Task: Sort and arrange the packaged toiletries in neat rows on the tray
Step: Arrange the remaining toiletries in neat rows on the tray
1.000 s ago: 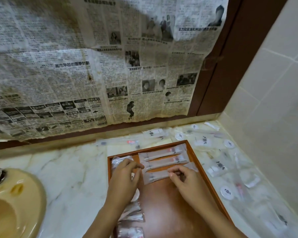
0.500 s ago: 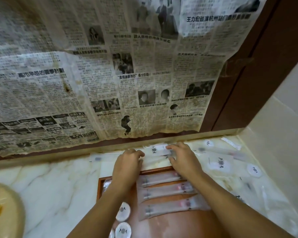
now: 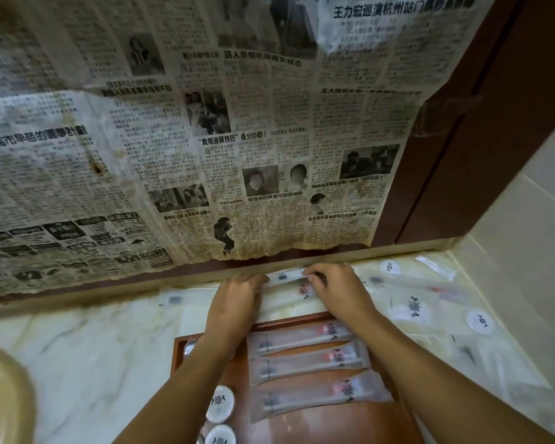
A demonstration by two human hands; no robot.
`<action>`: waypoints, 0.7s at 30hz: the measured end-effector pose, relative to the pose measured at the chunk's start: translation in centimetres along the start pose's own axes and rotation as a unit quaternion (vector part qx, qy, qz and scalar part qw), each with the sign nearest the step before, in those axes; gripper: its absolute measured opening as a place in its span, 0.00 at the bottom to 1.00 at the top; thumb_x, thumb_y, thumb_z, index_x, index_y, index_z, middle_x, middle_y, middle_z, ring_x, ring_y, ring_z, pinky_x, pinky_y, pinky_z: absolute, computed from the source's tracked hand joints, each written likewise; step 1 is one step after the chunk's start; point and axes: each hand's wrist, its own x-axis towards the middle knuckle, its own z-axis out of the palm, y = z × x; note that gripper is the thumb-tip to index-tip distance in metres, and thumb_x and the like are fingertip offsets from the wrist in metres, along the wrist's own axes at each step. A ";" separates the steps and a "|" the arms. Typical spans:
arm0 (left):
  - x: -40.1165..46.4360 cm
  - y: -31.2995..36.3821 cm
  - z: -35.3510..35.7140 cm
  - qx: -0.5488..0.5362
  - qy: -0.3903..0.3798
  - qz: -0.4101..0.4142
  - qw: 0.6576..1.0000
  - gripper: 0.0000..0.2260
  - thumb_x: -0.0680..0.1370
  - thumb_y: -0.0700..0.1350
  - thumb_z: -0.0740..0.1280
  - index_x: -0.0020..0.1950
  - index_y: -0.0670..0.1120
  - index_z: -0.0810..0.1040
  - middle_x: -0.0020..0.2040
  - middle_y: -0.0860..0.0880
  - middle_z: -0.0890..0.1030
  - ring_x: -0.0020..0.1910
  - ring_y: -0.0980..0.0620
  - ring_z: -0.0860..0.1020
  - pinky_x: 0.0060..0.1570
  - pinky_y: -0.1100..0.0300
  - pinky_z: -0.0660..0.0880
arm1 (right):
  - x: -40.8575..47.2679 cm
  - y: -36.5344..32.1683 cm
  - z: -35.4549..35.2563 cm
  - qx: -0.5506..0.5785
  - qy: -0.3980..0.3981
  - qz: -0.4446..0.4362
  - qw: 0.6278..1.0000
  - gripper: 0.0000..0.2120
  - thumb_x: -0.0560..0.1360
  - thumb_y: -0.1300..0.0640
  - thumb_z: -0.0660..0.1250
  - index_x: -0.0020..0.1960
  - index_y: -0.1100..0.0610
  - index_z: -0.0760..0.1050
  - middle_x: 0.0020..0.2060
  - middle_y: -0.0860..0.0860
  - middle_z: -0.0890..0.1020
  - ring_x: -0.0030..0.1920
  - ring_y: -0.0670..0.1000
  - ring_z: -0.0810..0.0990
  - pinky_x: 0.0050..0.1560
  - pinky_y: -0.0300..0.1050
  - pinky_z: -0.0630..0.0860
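Both hands — left hand (image 3: pixel 234 299), right hand (image 3: pixel 337 291) — are pinching a flat sachet (image 3: pixel 287 277) on the worktop (image 3: pixel 103 341) beyond the tray (image 3: pixel 177 354); three long packets (image 3: pixel 305 360) are lying in rows.

Yellowed newspaper (image 3: pixel 186 149) pasted across the wall above the marble counter (image 3: pixel 87 354). Left of it, a cream sink (image 3: pixel 0 398). Right, pale tiled wall (image 3: pixel 526 238).

Marble counter (image 3: pixel 87 347) under wooden tray (image 3: pixel 177 350), scattered toiletry packets (image 3: pixel 410 307), round discs (image 3: pixel 480 321).
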 end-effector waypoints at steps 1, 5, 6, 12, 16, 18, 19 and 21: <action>0.0 0.1 -0.1 -0.021 0.004 -0.010 1.000 0.16 0.77 0.39 0.66 0.63 0.50 0.80 0.59 0.51 0.83 0.58 0.49 0.79 0.57 0.56 0.74 | 0.0 -0.1 -0.1 0.022 0.008 0.013 1.000 0.09 0.78 0.53 0.65 0.55 0.48 0.82 0.43 0.45 0.85 0.41 0.44 0.80 0.42 0.42 0.77; -0.2 0.5 -0.6 -0.065 0.024 -0.038 0.997 0.12 0.78 0.43 0.67 0.60 0.51 0.81 0.53 0.52 0.85 0.52 0.51 0.82 0.50 0.56 0.78 | -0.3 -0.7 -0.7 0.086 0.040 0.022 0.995 0.06 0.78 0.55 0.67 0.49 0.50 0.83 0.40 0.43 0.84 0.42 0.41 0.80 0.45 0.42 0.79; -0.2 0.6 -0.8 -0.076 0.035 -0.043 0.996 0.10 0.78 0.44 0.68 0.59 0.51 0.82 0.51 0.52 0.85 0.50 0.52 0.82 0.48 0.57 0.78 | -0.5 -0.9 -0.8 0.098 0.049 0.019 0.994 0.06 0.78 0.56 0.67 0.49 0.51 0.83 0.39 0.43 0.84 0.42 0.40 0.80 0.44 0.39 0.78; -2.0 1.8 -2.9 -0.182 0.106 -0.090 0.973 0.03 0.78 0.46 0.70 0.47 0.51 0.83 0.39 0.57 0.82 0.39 0.61 0.78 0.37 0.68 0.70 | -2.9 -2.5 -1.6 0.199 0.075 0.041 0.976 0.08 0.75 0.62 0.69 0.51 0.53 0.83 0.40 0.44 0.83 0.40 0.38 0.79 0.41 0.28 0.73; -5.0 2.5 -4.2 -0.244 0.155 -0.068 0.955 0.06 0.76 0.42 0.71 0.41 0.51 0.79 0.37 0.58 0.79 0.40 0.60 0.77 0.37 0.70 0.69 | -6.2 -4.1 -1.7 0.250 0.089 0.052 0.963 0.06 0.75 0.60 0.70 0.48 0.50 0.83 0.36 0.42 0.84 0.39 0.37 0.80 0.42 0.30 0.73; -6.8 2.9 -4.7 -0.266 0.178 -0.070 0.945 0.06 0.75 0.40 0.73 0.40 0.49 0.80 0.39 0.57 0.79 0.41 0.59 0.77 0.38 0.71 0.70 | -8.0 -4.7 -1.7 0.266 0.092 0.061 0.958 0.04 0.75 0.57 0.70 0.45 0.49 0.83 0.37 0.41 0.84 0.38 0.39 0.80 0.43 0.34 0.73; -8.0 3.0 -4.9 -0.281 0.183 -0.077 0.939 0.06 0.75 0.39 0.73 0.40 0.49 0.81 0.40 0.57 0.79 0.41 0.58 0.78 0.38 0.69 0.72 | -9.1 -5.2 -1.7 0.275 0.087 0.067 0.955 0.04 0.76 0.55 0.70 0.45 0.49 0.83 0.37 0.40 0.83 0.37 0.39 0.79 0.42 0.35 0.73; -10.5 3.1 -5.3 -0.308 0.185 -0.085 0.930 0.05 0.75 0.39 0.73 0.41 0.48 0.81 0.42 0.56 0.79 0.41 0.57 0.78 0.38 0.63 0.76 | -11.3 -6.1 -1.5 0.276 0.070 0.074 0.956 0.03 0.77 0.54 0.69 0.46 0.49 0.82 0.38 0.42 0.83 0.38 0.40 0.79 0.42 0.36 0.73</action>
